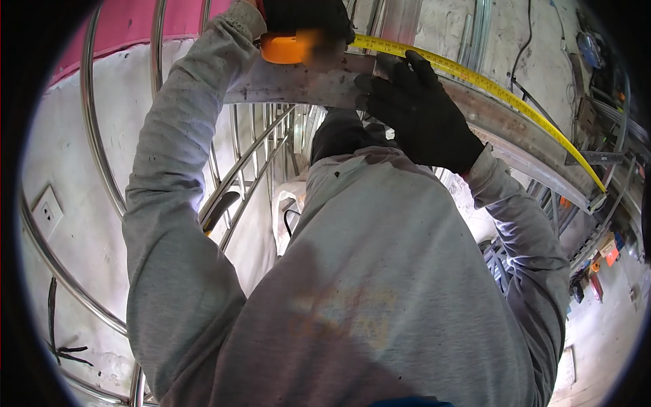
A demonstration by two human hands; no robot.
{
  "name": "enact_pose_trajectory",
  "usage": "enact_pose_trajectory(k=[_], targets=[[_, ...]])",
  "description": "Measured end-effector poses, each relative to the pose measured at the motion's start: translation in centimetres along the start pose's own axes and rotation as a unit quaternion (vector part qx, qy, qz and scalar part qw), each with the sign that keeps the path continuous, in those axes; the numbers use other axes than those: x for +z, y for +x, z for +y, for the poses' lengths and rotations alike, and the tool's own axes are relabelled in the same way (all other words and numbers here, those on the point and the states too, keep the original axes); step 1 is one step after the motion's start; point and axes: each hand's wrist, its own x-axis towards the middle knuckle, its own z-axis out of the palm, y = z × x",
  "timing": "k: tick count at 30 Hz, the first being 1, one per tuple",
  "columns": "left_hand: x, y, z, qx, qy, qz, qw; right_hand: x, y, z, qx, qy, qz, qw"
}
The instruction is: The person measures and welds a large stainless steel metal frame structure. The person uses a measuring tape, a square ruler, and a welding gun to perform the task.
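Note:
My left hand (308, 17), in a black glove, is at the top, closed around an orange tape measure (281, 49). Part of its case is blurred. The yellow tape blade (488, 85) runs out to the right along a grey metal beam (291, 87) and ends near the beam's right end. My right hand (424, 112), also in a black glove, lies on the beam with fingers stretched out and apart. One fingertip reaches the blade's edge. Nothing shows in its grasp.
Shiny metal bars (91, 108) curve along the left by a white wall with a power socket (47, 211). More metal railings stand below the beam. On the right are metal lengths (603, 159) and small coloured items (610, 251) on the floor.

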Motion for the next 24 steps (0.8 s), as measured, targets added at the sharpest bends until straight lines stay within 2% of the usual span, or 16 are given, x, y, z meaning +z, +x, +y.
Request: enact_pose_trajectory(k=[4, 6, 9, 16, 18, 21, 22, 23, 24], targets=[[-0.1, 0.0, -0.2, 0.002, 0.011, 0.004, 1.000, 0.5, -0.3, -0.1, -0.001, -0.010, 0.022, 1.000], [0.0, 0.1, -0.4, 0.036, -0.012, -0.007, 0.999, 0.7, -0.5, -0.2, 0.015, 0.049, 0.034, 0.998], [-0.1, 0.2, -0.4, 0.013, -0.001, -0.014, 1.000, 0.8, -0.5, -0.1, 0.013, 0.044, 0.036, 0.998], [0.1, 0.3, -0.5, 0.022, 0.010, -0.009, 1.000, 0.6, -0.4, -0.1, 0.012, 0.012, 0.030, 0.999], [0.3, 0.1, -0.5, 0.013, -0.053, -0.008, 0.998, 0.4, -0.3, 0.0, 0.011, 0.005, -0.008, 1.000], [-0.1, -0.2, -0.1, 0.010, -0.018, -0.017, 1.000, 0.0, -0.2, 0.0, 0.014, 0.038, 0.011, 0.999], [0.2, 0.7, -1.9, 0.012, -0.014, -0.015, 1.000, 0.1, -0.2, 0.1, 0.015, 0.033, 0.013, 0.999], [0.9, 2.4, -5.2, 0.202, 0.177, 0.053, 0.962, 0.2, -0.3, 0.1, 0.015, 0.032, 0.018, 0.999], [1.2, 3.4, -7.0, 0.376, 0.354, 0.117, 0.849, 0.3, -0.3, 0.0, 0.015, 0.033, 0.023, 0.999]])
